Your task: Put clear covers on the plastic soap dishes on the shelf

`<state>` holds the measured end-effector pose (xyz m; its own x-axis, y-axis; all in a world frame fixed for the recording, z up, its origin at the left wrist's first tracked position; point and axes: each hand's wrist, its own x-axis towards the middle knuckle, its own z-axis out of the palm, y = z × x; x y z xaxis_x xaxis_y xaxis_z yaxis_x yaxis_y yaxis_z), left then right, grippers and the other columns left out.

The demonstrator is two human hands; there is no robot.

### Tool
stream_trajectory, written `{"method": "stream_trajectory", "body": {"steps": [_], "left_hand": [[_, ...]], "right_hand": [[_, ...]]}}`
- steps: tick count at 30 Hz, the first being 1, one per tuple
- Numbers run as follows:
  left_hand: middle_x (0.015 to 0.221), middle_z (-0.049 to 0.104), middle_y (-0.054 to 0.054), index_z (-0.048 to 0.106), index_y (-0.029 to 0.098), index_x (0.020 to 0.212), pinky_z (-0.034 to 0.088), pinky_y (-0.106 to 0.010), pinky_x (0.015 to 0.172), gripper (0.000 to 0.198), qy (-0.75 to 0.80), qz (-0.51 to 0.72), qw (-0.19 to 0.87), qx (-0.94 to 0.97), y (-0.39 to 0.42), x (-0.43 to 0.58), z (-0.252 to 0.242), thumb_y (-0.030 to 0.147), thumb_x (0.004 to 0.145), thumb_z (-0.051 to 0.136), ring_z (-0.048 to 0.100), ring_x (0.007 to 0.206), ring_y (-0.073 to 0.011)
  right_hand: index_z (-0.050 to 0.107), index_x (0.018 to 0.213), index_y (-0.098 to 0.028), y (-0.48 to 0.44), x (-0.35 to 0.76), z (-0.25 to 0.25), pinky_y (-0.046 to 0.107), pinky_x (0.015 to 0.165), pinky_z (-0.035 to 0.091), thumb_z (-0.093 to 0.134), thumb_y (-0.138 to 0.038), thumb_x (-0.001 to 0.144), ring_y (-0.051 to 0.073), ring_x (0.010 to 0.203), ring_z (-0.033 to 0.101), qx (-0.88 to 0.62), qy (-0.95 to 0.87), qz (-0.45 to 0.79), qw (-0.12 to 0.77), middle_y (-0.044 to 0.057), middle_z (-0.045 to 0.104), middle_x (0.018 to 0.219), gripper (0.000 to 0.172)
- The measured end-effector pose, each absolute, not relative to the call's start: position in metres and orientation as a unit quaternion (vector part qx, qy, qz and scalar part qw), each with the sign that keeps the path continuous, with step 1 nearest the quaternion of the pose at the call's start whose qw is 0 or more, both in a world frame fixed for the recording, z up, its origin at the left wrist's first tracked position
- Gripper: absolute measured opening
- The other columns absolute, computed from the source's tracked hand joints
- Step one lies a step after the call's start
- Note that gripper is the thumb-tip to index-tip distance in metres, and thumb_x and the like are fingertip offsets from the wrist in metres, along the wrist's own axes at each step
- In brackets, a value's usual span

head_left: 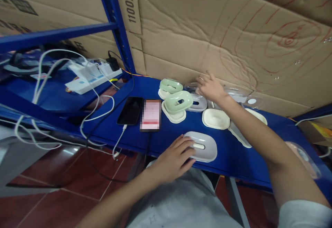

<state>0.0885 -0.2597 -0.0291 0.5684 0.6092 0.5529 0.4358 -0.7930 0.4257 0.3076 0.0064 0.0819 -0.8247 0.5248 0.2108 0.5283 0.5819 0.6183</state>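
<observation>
My left hand (176,158) is at the near edge of the table, its fingers over the left end of a pale lilac oval soap dish (210,148) and its thumb by the near rim. A white bar shows in the dish's middle slot. Stretched to the back, my right hand (210,88) has its fingers apart beside a clear plastic piece (190,87) and above a second lilac dish (198,102). Its fingertips are partly hidden. Left of it, a pale green dish (178,100) lies on a cream tray (176,117), with another green dish (171,86) behind.
A cream tray (215,118) lies under my right forearm, beside a grey-white strip (240,134). Clear plastic parts (238,94) line the cardboard wall (181,24). Two phones (130,111) lie at left, one with a cable. Blue shelf posts and a power strip (92,81) stand further left.
</observation>
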Motion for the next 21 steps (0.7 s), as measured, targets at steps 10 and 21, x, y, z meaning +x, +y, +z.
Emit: {"method": "stream_trajectory", "body": {"steps": [10,21], "left_hand": [[0.135,0.067,-0.012,0.064,0.018,0.123,0.046,-0.056,0.128,0.017,0.295,0.351,0.106,0.882,-0.259,0.089,-0.028,0.026,0.108,0.059,0.059,0.141,-0.0285],[0.172,0.034,-0.02,0.043,0.024,0.157,0.06,-0.051,0.115,0.06,0.38,0.392,0.103,0.831,-0.267,0.093,-0.038,0.031,0.103,0.069,0.047,0.156,-0.0366]], "right_hand": [[0.063,0.114,-0.016,-0.027,0.33,0.077,0.063,0.121,0.04,0.047,-0.029,0.106,0.035,0.141,0.057,-0.399,-0.839,-0.209,0.305,0.023,0.065,0.143,0.022],[0.063,0.125,-0.023,-0.191,0.368,0.039,0.043,0.091,0.061,0.07,-0.007,0.094,0.026,0.107,0.076,-0.27,-0.888,-0.142,0.344,0.009,0.078,0.112,0.035]]}}
